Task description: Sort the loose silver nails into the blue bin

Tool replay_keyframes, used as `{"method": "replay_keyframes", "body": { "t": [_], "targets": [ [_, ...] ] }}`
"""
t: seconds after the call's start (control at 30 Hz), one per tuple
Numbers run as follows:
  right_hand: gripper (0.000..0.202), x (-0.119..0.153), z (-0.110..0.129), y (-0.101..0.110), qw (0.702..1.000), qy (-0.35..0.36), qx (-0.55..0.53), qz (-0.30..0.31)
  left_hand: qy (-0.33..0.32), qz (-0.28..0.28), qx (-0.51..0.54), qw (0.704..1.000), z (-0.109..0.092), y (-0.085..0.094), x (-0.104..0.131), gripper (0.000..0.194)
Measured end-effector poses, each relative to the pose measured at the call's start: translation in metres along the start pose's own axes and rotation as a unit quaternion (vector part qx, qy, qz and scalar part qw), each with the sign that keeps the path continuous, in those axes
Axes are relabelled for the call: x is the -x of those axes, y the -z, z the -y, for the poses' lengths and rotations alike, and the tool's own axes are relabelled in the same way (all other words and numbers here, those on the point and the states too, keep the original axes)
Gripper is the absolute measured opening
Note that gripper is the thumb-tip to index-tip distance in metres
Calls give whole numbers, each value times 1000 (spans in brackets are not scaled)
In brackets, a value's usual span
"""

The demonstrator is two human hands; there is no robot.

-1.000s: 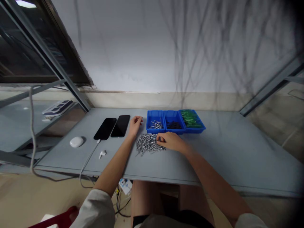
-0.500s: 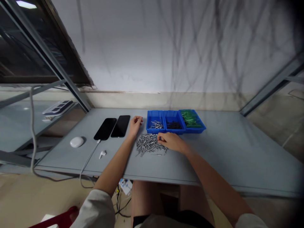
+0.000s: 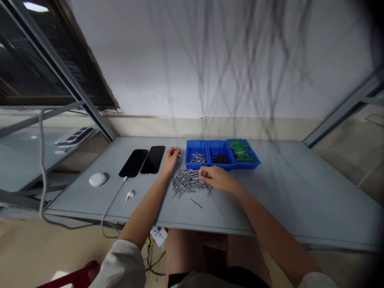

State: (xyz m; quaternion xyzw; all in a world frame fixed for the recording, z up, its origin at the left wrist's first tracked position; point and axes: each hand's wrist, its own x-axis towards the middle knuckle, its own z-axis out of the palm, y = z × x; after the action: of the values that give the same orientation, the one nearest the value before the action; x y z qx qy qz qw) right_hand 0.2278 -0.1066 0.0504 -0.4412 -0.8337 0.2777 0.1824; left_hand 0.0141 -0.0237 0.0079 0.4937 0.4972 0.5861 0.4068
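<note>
A heap of small silver metal pins (image 3: 187, 185) lies on the grey table (image 3: 282, 192) in front of me. My right hand (image 3: 216, 177) rests on the heap's right edge, fingers curled among the pins; whether it grips any is hidden. One loose pin (image 3: 196, 203) lies alone nearer to me. My left hand (image 3: 171, 157) sits loosely closed on the table beside the heap's far left, apart from it. Behind the heap stand three joined blue trays: one with silver pins (image 3: 196, 158), one with dark parts (image 3: 220, 158), one with green parts (image 3: 242, 152).
Two black phones (image 3: 133, 162) (image 3: 153, 159) lie left of my left hand, one with a white cable (image 3: 112, 202) running off the table edge. A white earbud case (image 3: 97, 179) and a single earbud (image 3: 129, 195) lie nearer left. A power strip (image 3: 73, 136) sits on the left shelf.
My right hand has shifted slightly right at the heap's edge, and one pin has slid out of the heap toward me. My left hand has stayed still.
</note>
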Motion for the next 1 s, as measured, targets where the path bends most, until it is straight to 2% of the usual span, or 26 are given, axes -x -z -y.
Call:
{"method": "replay_keyframes", "body": {
  "t": [0.17, 0.3, 0.5, 0.63, 0.8, 1.0],
  "targets": [
    [12, -5, -2, -2, 978, -42, -202, -20, -3, 1, -3, 1000, 2, 0, -1, 28],
    [23, -8, -6, 0, 953, -50, -299, -26, -2, 1, -4, 1000, 2, 0, -2, 27],
    [30, -12, -14, 4, 919, -51, -388, -43, 0, 3, -2, 1000, 1, 0, -2, 25],
    [24, -11, -11, 9, 896, -58, -430, -90, 1, 3, 2, 1000, 1, -1, -1, 25],
    [17, -9, -9, 15, 846, -73, -506, -152, 3, 6, -1, 1000, 1, -1, 0, 25],
    [18, -13, -18, 18, 796, -72, -567, -198, -1, 1, -2, 1000, 0, 0, 0, 25]
  ]
}}
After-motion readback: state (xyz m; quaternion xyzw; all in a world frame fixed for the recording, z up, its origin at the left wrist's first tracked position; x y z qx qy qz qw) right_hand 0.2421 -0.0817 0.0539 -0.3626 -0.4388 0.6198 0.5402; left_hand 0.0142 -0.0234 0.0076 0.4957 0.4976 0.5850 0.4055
